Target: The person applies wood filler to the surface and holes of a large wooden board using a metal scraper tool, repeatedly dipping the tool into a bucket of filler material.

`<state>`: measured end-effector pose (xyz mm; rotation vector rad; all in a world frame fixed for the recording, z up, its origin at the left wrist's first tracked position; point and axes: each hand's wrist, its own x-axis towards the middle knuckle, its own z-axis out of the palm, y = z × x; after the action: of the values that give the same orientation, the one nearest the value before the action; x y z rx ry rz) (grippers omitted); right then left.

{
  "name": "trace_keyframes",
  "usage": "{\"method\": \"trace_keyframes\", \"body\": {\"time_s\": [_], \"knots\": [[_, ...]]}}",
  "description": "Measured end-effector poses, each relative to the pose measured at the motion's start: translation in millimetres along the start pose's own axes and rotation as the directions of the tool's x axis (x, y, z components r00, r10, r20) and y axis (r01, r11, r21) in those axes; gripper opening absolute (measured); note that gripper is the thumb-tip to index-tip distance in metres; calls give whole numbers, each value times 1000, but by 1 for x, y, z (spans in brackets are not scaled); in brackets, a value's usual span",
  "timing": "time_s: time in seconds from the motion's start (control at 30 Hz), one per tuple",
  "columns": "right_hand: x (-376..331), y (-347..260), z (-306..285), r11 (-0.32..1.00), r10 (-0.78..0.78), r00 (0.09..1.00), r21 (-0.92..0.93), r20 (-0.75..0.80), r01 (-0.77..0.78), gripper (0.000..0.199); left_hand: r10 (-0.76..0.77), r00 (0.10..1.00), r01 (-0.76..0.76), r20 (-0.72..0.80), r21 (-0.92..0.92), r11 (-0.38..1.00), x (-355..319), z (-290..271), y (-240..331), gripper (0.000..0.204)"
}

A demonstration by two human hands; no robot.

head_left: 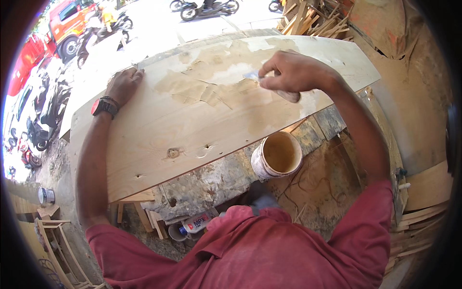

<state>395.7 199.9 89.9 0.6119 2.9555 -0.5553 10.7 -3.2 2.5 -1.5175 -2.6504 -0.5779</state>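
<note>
Across the middle of the view, a long, pale wooden board (144, 127) lies at a slant, with tan patches (192, 90) of smeared paste over much of its far half and toward its right side. Below it, a stained, worn table (207, 179) shows along the near edge. Past the board's far edge, to the right, rises a heap of wood offcuts (313, 21). A white bucket (259, 161), tan inside, stands just beside the near edge; its base cannot be made out. The right hand (288, 72) is above the board's right half, fingers and thumb closed around a scraper (251, 75), whose bluish blade is over the paste. The left hand (124, 86) rests at the board's far left edge, fingers bent; whether they grip it, I cannot tell. A dark watch (104, 107) with red on it circles the left wrist.
</note>
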Motion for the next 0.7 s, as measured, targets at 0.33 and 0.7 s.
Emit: {"method": "trace_keyframes", "body": {"time_s": [0.33, 0.7], "knots": [[-5, -17, -4, 997, -11, 988, -70, 153, 22, 39, -5, 1000, 5, 10, 40, 999, -3, -3, -4, 51], [-85, -19, 12, 990, -135, 978, 57, 161, 127, 41, 10, 1000, -10, -17, 7, 1000, -5, -1, -5, 49]]}}
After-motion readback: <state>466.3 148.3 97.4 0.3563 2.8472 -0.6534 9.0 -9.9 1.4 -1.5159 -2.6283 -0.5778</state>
